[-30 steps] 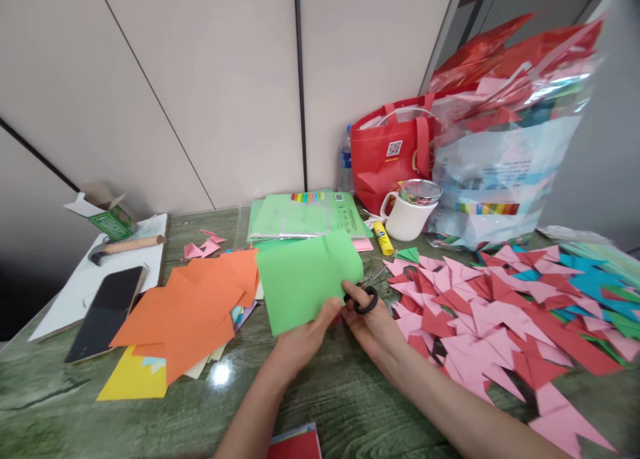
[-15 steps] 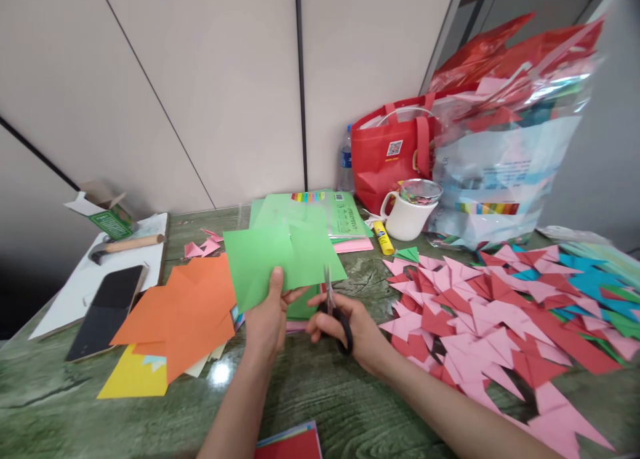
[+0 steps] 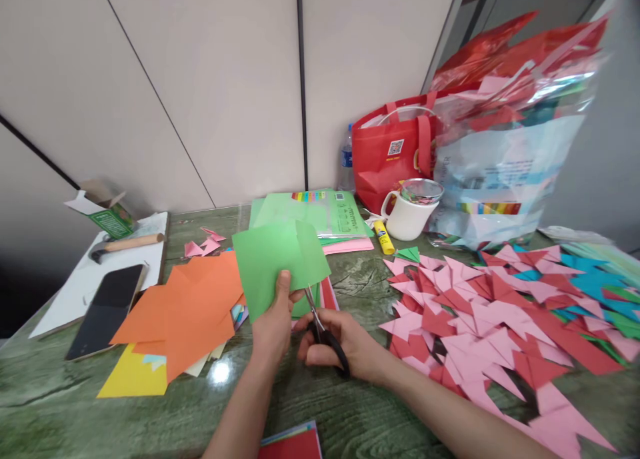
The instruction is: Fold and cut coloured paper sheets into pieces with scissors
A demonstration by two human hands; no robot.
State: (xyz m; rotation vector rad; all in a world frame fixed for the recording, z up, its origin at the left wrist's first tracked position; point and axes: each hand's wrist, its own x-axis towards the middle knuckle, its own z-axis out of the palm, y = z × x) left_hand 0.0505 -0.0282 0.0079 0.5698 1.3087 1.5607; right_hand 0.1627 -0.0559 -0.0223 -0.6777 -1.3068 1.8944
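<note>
the left hand (image 3: 275,316) pinches a green sheet (image 3: 265,256), thumb on its near face, and holds it up in front of the body; the right hand (image 3: 350,342) is wrapped around the black handles of the scissors (image 3: 332,344), whose blades point up at the sheet's lower edge. the likeliest trouble is a nick, since the left hand's fingers lie close to the blade tips and are partly hidden behind the paper (whether the blades are parted is too small to tell). the sheet is gripped only from below, so its free right part could bend away under pressure and send a cut crooked. a line runs down that part, fold or cut, and if the blades strayed from it the edge could come out uneven. a careless sweep leftward could shove the orange sheets (image 3: 195,312) beside the left hand, and the right arm (image 3: 440,399) could scatter the pink and red pieces (image 3: 475,312) lying on the table (image 3: 370,426) beyond it.
</note>
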